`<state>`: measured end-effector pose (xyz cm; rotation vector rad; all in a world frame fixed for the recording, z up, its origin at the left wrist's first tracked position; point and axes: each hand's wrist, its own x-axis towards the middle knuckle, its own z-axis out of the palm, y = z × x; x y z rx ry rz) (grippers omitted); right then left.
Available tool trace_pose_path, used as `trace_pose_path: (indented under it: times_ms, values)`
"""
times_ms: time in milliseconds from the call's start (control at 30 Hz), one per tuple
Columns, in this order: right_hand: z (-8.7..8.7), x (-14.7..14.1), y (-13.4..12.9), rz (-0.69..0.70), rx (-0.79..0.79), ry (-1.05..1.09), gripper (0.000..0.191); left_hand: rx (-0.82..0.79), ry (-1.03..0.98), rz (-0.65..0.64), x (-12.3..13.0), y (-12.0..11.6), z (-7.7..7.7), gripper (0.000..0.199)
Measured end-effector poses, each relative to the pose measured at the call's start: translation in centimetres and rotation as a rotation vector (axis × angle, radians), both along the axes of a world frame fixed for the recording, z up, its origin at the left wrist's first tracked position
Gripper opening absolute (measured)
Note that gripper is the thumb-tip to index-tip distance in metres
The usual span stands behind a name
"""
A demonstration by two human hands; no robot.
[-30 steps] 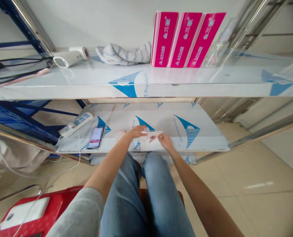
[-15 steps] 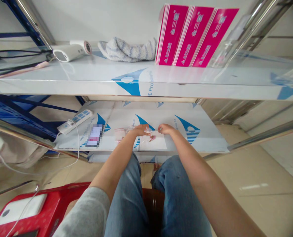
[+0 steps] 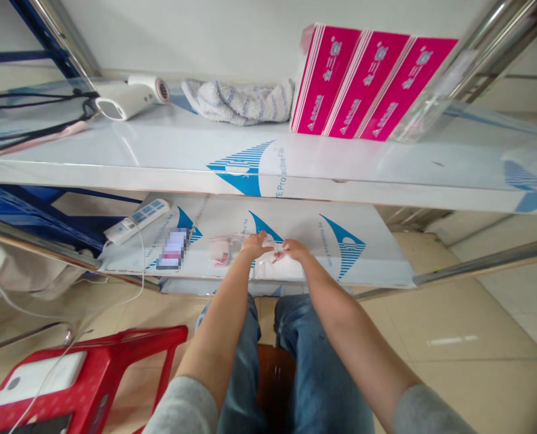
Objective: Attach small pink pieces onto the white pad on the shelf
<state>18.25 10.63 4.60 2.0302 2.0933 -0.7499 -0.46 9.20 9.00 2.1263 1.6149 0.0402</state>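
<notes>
My left hand [image 3: 254, 245] is over the lower shelf, its fingers closed on the left side of a thin, clear plastic bag [image 3: 273, 247]. At the bag's right side is my right hand [image 3: 296, 249], thumb and fingers pinched together on it. Just below the fingers, small red pieces [image 3: 278, 257] show against a white sheet [image 3: 281, 271]; I cannot tell whether they are inside the bag. To the left of my left hand lies a clear packet [image 3: 222, 252] with similar reddish bits.
A phone [image 3: 173, 248] and a white power strip [image 3: 138, 221] lie on the lower shelf's left side. The upper shelf [image 3: 169, 150] overhangs, holding a hair dryer [image 3: 130, 98], a towel [image 3: 241, 101] and pink boxes [image 3: 372, 87]. A red stool [image 3: 109, 361] stands lower left.
My right hand has moved slightly left and down, closer to my left hand, and now meets the plastic. The view has tilted a little, showing more of the upper shelf.
</notes>
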Motion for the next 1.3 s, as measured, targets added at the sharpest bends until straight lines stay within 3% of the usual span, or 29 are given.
trace_pose_path:
  times_ms: [167,467,600,933,1300]
  values:
    - [-1.1,-1.5,0.1,-0.042,-0.017,-0.013,0.026,0.034,0.059,0.096,0.1,-0.5,0.2,0.055]
    - [-2.0,-1.4,0.2,-0.095,-0.010,-0.034,0.018,0.045,-0.017,0.059,-1.6,0.4,-0.3,0.053]
    - [-1.7,-1.3,0.3,-0.060,-0.013,-0.047,0.017,0.054,-0.060,0.063,-2.1,1.2,-0.5,0.052]
    - [-0.3,-0.7,0.8,0.024,-0.053,-0.032,0.024,0.055,0.011,-0.149,-0.6,1.7,0.1,0.051]
    - [-0.1,-0.8,0.7,0.055,-0.102,-0.054,0.026,-0.029,0.024,-0.138,-0.7,2.4,-0.8,0.053]
